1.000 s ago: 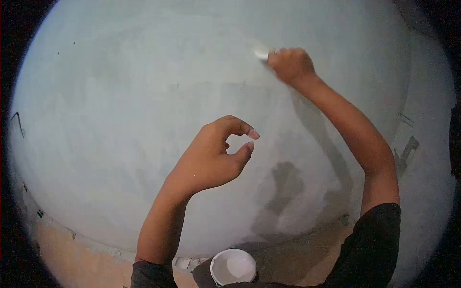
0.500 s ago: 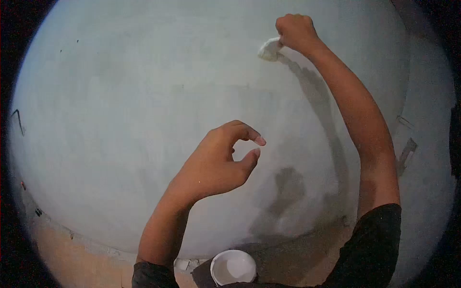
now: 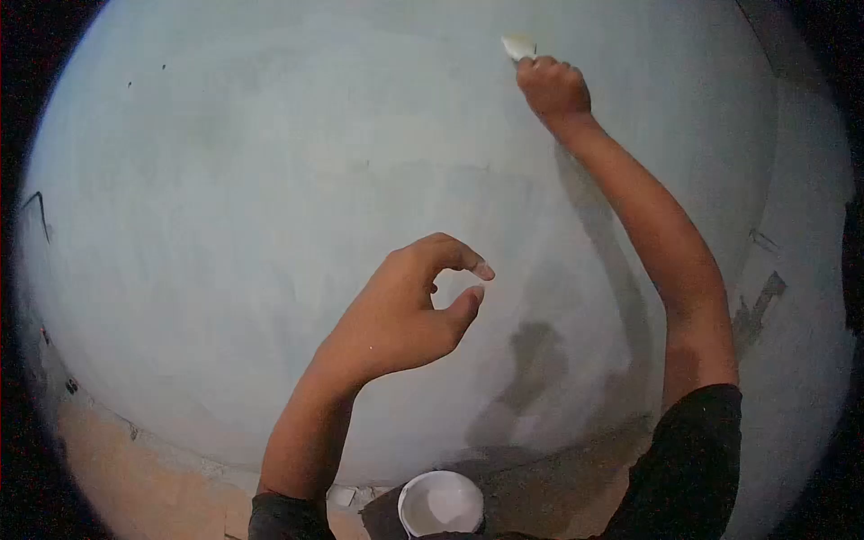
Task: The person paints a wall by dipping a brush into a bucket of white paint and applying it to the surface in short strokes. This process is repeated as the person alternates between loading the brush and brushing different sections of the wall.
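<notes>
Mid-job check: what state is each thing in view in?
Left hand: empty, fingers curled, fingertip and thumb apart.
Right hand: closed around the brush.
Brush: held, head up.
Bucket: upright, lidless; fill level unclear.
Wall: pale, patchy.

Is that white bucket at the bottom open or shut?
Open. The white bucket shows no lid, and you can see past its rim to the inside wall.
</notes>
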The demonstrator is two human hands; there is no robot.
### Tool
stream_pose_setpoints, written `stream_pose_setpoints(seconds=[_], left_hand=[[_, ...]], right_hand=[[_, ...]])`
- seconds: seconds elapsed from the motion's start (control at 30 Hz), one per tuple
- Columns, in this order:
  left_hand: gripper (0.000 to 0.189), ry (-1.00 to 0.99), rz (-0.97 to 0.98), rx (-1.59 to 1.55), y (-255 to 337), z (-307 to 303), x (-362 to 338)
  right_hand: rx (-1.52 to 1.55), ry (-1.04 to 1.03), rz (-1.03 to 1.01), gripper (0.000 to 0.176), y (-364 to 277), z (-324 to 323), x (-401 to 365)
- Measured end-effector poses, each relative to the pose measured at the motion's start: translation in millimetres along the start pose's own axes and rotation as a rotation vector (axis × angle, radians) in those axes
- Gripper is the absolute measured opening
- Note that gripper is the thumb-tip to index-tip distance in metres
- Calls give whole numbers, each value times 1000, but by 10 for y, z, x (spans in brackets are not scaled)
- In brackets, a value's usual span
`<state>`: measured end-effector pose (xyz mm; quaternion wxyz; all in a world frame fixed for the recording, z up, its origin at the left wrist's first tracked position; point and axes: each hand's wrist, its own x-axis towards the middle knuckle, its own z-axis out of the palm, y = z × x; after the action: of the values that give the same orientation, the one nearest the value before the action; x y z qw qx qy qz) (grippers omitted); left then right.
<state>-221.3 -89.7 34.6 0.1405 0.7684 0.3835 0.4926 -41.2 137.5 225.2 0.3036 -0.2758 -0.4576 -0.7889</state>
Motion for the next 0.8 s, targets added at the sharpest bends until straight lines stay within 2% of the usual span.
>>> stream_pose_setpoints(seconds=[0.1,0.13,0.17,0.3,0.33,0.4,0.47,0.53,0.6,0.67,0.7,0.77,0.8], left_hand=[[16,18,6,-13,60,-19,0],[16,13,5,-17,67,-23,7],[16,2,-9,-7,66,-30,17],[16,-6,1,-25,14,-23,32],[15,-5,2,-25,17,-24,33],[15,-9,-6,-13,-10,-7,59],[15,-14,-16,-1,-27,3,94],[15,-16,-16,14,-28,-4,99],[14,-7,-2,2,-31,2,83],[14,-20,-10,17,3,8,73],[14,-35,-15,30,24,9,76],[15,-38,-9,47,45,12,66],[15,-37,-15,40,31,22,45]], right_hand=[[21,69,-29,20,-284,-287,-353],[63,23,-61,21,-363,-391,-491],[152,69,-57,22,-418,-539,-596],[327,-276,-167,14,-519,-864,-909],[328,-278,-167,14,-473,-894,-867],[598,-520,-78,11,-335,-886,-738],[566,-651,48,20,-142,-781,-468],[560,-636,108,27,64,-550,-204],[506,-656,105,21,175,-339,35],[408,-403,88,20,220,-18,187],[409,-399,90,20,290,42,306],[296,-116,38,10,444,88,545],[294,-118,40,10,439,162,622]])
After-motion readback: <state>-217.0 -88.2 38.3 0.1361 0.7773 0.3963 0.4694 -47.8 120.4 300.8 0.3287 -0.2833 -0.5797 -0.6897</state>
